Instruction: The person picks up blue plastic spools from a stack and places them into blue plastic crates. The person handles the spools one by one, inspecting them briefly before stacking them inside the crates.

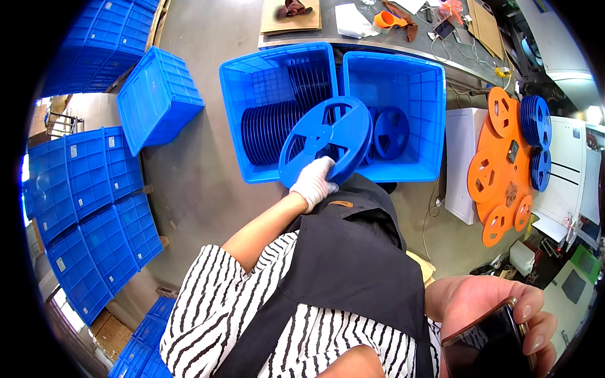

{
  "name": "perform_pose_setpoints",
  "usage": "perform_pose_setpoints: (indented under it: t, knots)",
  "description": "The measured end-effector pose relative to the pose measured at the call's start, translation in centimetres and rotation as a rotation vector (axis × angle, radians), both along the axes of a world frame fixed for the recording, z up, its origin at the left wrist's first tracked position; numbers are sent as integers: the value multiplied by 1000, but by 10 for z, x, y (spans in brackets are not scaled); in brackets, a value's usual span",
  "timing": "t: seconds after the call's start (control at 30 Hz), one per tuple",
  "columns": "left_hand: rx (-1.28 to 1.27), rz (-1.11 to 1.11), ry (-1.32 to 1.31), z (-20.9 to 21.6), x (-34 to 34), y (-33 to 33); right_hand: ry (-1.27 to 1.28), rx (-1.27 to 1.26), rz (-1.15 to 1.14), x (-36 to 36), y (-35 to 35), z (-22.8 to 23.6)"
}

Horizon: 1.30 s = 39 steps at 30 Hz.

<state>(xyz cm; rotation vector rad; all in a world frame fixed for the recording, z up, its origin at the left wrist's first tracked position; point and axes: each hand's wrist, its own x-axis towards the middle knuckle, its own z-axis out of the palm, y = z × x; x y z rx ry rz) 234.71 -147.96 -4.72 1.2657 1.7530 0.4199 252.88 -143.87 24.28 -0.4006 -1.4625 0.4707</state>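
My left hand (313, 182), in a white glove, is closed on the near edge of a small stack of blue plastic reels (313, 133) with cut-out openings. The stack is tilted in front of two open blue bins. Rows of dark blue reels (268, 135) stand on edge inside the left bin (234, 94). A few more blue reels (392, 132) lean in the right bin (430, 120), partly hidden by the held stack. At the lower right, my bare right hand (479, 299) grips a smartphone (488, 343), whose screen looks dark.
Blue lidded crates (82, 183) are stacked along the left, with a single blue crate (157, 101) nearer the bins. A grey workbench (359, 41) with cardboard, cables and an orange tape roll borders the far side. Right of the bins stands an orange machine panel (498, 167) carrying orange and blue reels.
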Motion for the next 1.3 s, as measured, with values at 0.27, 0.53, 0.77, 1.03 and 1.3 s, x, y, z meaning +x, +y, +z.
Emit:
perform_pose_setpoints:
  t: [0.27, 0.53, 0.77, 1.03, 1.3]
  knots:
    - [419, -404, 517, -4, 1, -10, 12, 21, -6, -21, -7, 5]
    - [545, -446, 678, -6, -22, -16, 102, 73, 34, -37, -8, 8]
    - [579, -437, 637, -7, -27, -20, 87, 59, -15, -38, -10, 5]
    - [520, -423, 597, -22, -30, -26, -7, 77, 44, -36, 0, -4]
    - [495, -393, 604, -35, -30, -21, -69, 47, 102, -46, 11, -6]
